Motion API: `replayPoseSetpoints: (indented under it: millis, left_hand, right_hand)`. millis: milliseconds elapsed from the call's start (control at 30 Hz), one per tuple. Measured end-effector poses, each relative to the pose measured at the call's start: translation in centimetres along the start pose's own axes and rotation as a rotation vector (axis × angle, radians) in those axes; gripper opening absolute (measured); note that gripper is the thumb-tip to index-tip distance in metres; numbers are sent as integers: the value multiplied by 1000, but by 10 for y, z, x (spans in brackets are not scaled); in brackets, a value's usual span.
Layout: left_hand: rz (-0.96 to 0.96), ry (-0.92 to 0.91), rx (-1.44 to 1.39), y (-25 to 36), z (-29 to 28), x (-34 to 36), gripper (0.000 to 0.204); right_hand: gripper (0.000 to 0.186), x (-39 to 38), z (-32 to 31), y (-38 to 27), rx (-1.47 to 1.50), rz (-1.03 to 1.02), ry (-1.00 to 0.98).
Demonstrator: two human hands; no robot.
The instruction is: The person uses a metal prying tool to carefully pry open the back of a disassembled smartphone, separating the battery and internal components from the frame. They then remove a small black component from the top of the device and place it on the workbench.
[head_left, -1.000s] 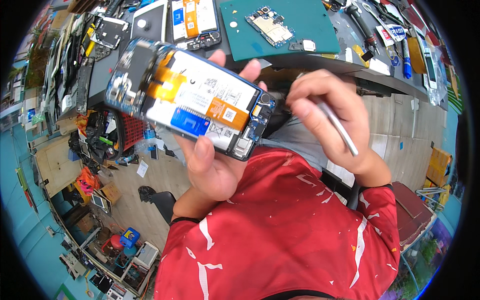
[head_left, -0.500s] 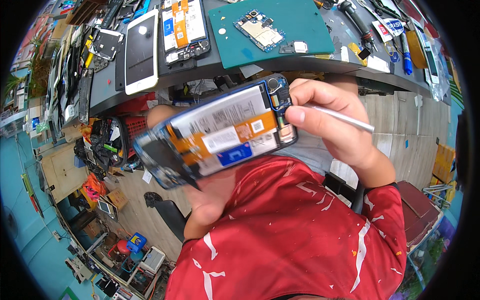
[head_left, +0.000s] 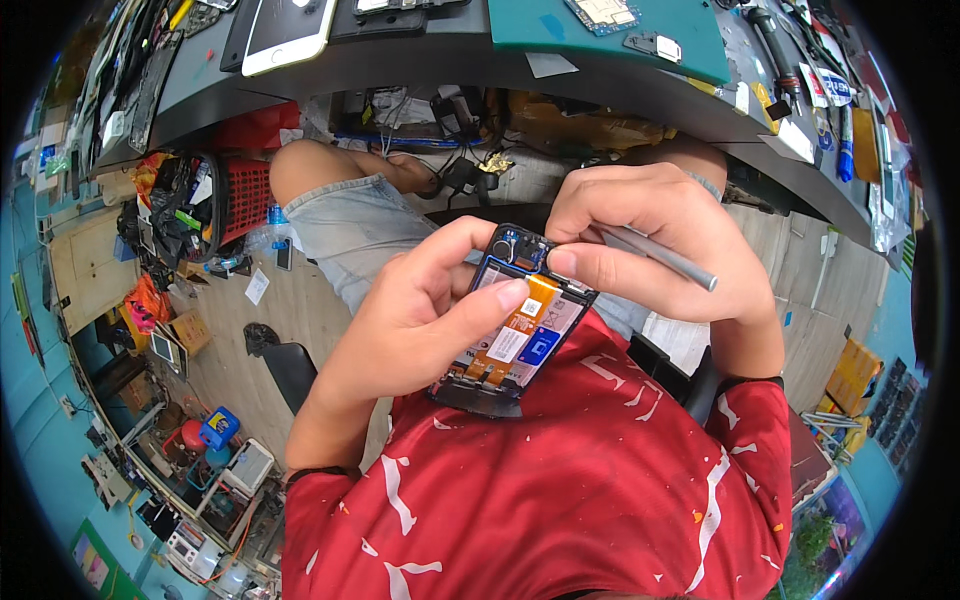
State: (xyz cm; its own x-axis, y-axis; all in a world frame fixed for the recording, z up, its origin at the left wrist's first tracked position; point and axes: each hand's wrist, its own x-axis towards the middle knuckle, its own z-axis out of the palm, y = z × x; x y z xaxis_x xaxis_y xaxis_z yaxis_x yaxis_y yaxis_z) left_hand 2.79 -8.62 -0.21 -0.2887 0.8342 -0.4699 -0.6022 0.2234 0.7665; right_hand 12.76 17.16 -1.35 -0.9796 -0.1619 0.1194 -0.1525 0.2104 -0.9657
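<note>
An opened phone (head_left: 515,340), its battery, orange flex cable and small circuit board exposed, is held low over my lap, its board end pointing away from me. My left hand (head_left: 405,325) wraps round its left side, thumb lying across the inside. My right hand (head_left: 670,235) has fingers curled round a slim silver tool (head_left: 683,268); thumb and fingertips meet at the board end's right corner. The tool's tip is hidden by those fingers.
Ahead, the desk (head_left: 420,55) bears a green mat (head_left: 540,40) with a loose circuit board (head_left: 600,12), a white phone (head_left: 285,35) and hand tools. My legs are beneath. A red basket (head_left: 245,195) with bags stands left, among floor clutter.
The phone has swung from crosswise near the desk to lengthwise, lower over my lap. My left hand has moved onto its side; my right hand stays at its board end. The view has shifted.
</note>
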Motion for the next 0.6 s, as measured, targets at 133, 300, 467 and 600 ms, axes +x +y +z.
replayPoseSetpoints:
  millis: [133,300,467,600]
  left_hand:
    - [62,68,102,-7,1,2,23]
    - [206,145,114,-19,6,3,19]
    - [274,176,167,-20,5,2,22]
    - [290,222,168,-15,10,1,25]
  right_hand:
    - [19,1,5,-7,-97,24,36]
    - [16,3,13,-8,-186,-14,85]
    - [19,6,18,-16,-336,-96,187]
    - [32,7,15,-25,-561,-217,224]
